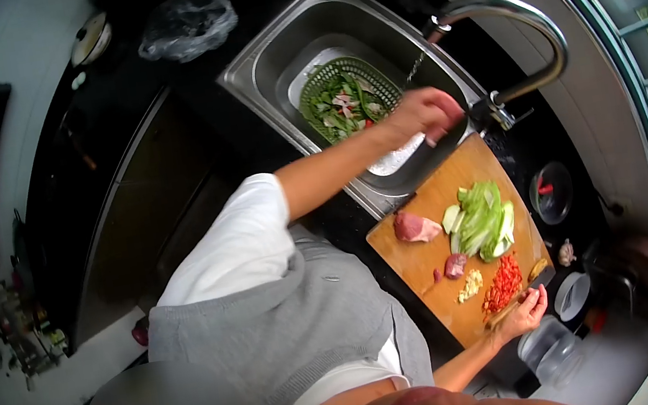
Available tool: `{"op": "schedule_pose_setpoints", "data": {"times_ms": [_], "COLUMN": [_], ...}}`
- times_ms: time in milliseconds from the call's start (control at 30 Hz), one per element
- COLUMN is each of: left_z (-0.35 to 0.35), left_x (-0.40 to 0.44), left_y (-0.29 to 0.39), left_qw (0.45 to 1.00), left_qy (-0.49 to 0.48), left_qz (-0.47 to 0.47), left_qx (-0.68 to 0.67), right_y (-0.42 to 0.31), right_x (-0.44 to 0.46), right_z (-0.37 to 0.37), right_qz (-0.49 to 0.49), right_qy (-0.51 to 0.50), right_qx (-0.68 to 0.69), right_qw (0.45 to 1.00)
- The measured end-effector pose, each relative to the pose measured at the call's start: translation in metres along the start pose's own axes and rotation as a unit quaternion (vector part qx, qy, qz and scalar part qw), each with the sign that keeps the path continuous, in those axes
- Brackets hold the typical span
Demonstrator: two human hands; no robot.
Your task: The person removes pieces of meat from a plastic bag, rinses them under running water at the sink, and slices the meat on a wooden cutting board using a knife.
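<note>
My left hand (430, 113) is over the sink (305, 133) near the tap (543, 32), slightly blurred, its fingers loosely bent with nothing visible in them. Below it a green colander (391, 88) holds leafy greens (338, 103) with pale and red bits. My right hand (524, 313) lies at the edge of the wooden cutting board (411, 273), fingers partly apart, beside the knife's wooden handle (501, 313). The dark blade is partly visible. On the board lie chopped red chili (502, 283), chopped garlic (469, 285), sliced green vegetable (481, 220) and raw meat (415, 227).
A small bowl with something red (550, 192) and a garlic bulb (566, 251) stand beyond the board. Clear containers (551, 349) are near my right hand. A crumpled plastic bag (187, 25) lies left of the sink, and a barred window (643, 25) is behind the tap.
</note>
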State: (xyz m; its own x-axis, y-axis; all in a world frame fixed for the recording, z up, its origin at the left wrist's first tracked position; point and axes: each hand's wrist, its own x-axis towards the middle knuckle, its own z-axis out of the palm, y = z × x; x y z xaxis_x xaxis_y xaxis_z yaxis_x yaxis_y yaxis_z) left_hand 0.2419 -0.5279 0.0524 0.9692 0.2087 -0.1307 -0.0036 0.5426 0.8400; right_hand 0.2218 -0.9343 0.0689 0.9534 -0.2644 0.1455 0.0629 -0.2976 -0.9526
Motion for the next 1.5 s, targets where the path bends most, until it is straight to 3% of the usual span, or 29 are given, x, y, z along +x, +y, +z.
{"op": "schedule_pose_setpoints", "data": {"times_ms": [67,133,200,233,300,333,367,400,433,533,600,667,700,733,833,900,967,1000,1067,1133,1200,1267,1300,1333,1367,1400,1433,1467,1500], "left_z": [-0.061,-0.144,-0.232,-0.286,-0.357,-0.373,-0.409,-0.420,-0.425,-0.346,-0.246,-0.164,-0.130,-0.100,-0.039,-0.007,0.018,0.023,0.031,0.033,0.032,0.027,0.024,0.021,0.016,0.017,0.017,0.015,0.016], "left_x": [-0.029,-0.054,-0.076,-0.082,-0.088,-0.085,-0.090,-0.088,-0.094,-0.081,-0.080,-0.081,-0.083,-0.084,-0.088,-0.097,-0.101,-0.101,-0.102,-0.099,-0.096,-0.093,-0.093,-0.092,-0.089,-0.087,-0.088,-0.088,-0.091], "left_y": [0.053,0.101,0.149,0.167,0.196,0.201,0.204,0.210,0.207,0.169,0.130,0.088,0.071,0.054,-0.015,-0.040,-0.054,-0.060,-0.073,-0.082,-0.085,-0.086,-0.085,-0.084,-0.082,-0.077,-0.068,-0.061,-0.061], "left_qw": [0.993,0.967,0.928,0.943,0.901,0.870,0.802,0.756,0.753,0.790,0.897,0.911,0.914,0.923,0.851,0.823,0.750,0.747,0.697,0.704,0.703,0.700,0.740,0.776,0.850,0.850,0.913,0.881,0.873], "left_qy": [0.073,0.184,0.284,0.171,0.340,0.409,0.459,0.490,0.394,0.303,0.157,0.044,-0.024,-0.095,-0.256,-0.286,-0.299,-0.306,-0.361,-0.350,-0.337,-0.345,-0.335,-0.323,-0.329,-0.327,-0.280,-0.201,-0.202], "left_qz": [0.069,0.177,0.243,0.286,0.266,0.231,0.193,0.141,0.204,0.222,0.128,0.084,0.031,-0.021,0.110,0.152,0.206,0.206,0.151,0.174,0.230,0.223,0.169,0.113,-0.073,-0.073,-0.256,-0.409,-0.397], "left_qx": [-0.066,0.002,0.012,-0.025,0.035,0.153,0.329,0.410,0.485,0.484,0.393,0.402,0.405,0.373,0.445,0.467,0.552,0.553,0.601,0.593,0.583,0.584,0.559,0.530,0.406,0.407,0.147,-0.129,-0.197], "right_y": [-0.014,-0.024,-0.027,-0.013,-0.045,-0.038,-0.050,-0.049,-0.048,-0.038,-0.026,-0.007,0.004,-0.019,0.001,-0.004,0.003,0.008,0.025,0.032,0.041,0.054,0.046,0.041,0.037,0.035,0.033,0.031,0.026], "right_x": [-0.002,-0.006,-0.009,-0.008,-0.020,-0.021,-0.027,-0.031,-0.033,-0.044,-0.064,-0.089,-0.102,-0.114,-0.130,-0.134,-0.134,-0.135,-0.132,-0.129,-0.127,-0.127,-0.127,-0.128,-0.128,-0.127,-0.124,-0.121,-0.118], "right_z": [0.025,0.045,0.073,0.085,0.122,0.127,0.139,0.140,0.134,0.112,0.097,0.088,0.087,0.099,0.100,0.105,0.102,0.098,0.090,0.083,0.076,0.069,0.065,0.062,0.057,0.054,0.053,0.056,0.063], "right_qz": [-0.022,-0.035,0.044,0.044,0.036,0.042,-0.031,-0.069,-0.052,-0.006,-0.033,-0.004,0.026,0.153,0.168,-0.037,-0.021,-0.008,-0.047,0.016,-0.037,0.082,0.155,0.155,0.219,0.280,0.297,0.300,0.282], "right_qy": [-0.006,-0.080,-0.129,-0.143,-0.185,-0.169,-0.149,-0.101,-0.072,0.047,0.057,0.061,0.060,0.061,0.041,0.028,-0.008,-0.046,-0.013,-0.014,-0.003,-0.004,0.000,-0.001,0.038,0.074,0.071,0.063,0.021], "right_qx": [-0.019,-0.052,-0.026,-0.007,-0.046,-0.089,-0.130,-0.139,-0.161,-0.069,-0.154,-0.236,-0.224,-0.134,-0.181,-0.471,-0.457,-0.446,-0.442,-0.374,-0.394,-0.228,-0.119,-0.118,0.000,0.117,0.128,0.132,0.069], "right_qw": [1.000,0.995,0.990,0.989,0.981,0.981,0.980,0.983,0.983,0.996,0.986,0.970,0.972,0.977,0.968,0.881,0.889,0.894,0.896,0.927,0.918,0.970,0.981,0.981,0.975,0.950,0.944,0.943,0.957]}}
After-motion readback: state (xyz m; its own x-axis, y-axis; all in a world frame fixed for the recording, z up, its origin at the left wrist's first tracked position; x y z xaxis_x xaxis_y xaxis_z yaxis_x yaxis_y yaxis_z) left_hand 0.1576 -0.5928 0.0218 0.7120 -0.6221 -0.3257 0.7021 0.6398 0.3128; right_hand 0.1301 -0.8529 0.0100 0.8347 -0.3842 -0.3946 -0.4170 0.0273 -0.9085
